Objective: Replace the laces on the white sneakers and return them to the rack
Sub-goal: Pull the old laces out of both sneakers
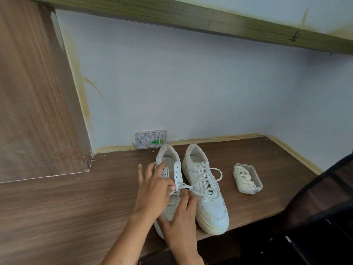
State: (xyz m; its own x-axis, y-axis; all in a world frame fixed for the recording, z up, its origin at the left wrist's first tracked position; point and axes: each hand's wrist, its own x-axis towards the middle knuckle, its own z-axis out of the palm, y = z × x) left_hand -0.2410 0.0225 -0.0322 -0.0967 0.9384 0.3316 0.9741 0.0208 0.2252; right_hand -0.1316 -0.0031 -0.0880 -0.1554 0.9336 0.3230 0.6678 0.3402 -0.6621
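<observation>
White lace (183, 188) pinched by both hands' fingers (172, 186) over the left sneaker (170, 163), feeding eyelets; spare laces tub (248, 178) at 3 o'clock.

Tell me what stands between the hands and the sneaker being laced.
Nothing visible. Both the left hand and right hand are already on the left sneaker, fingers at its lace. The other sneaker sits beside it.
</observation>
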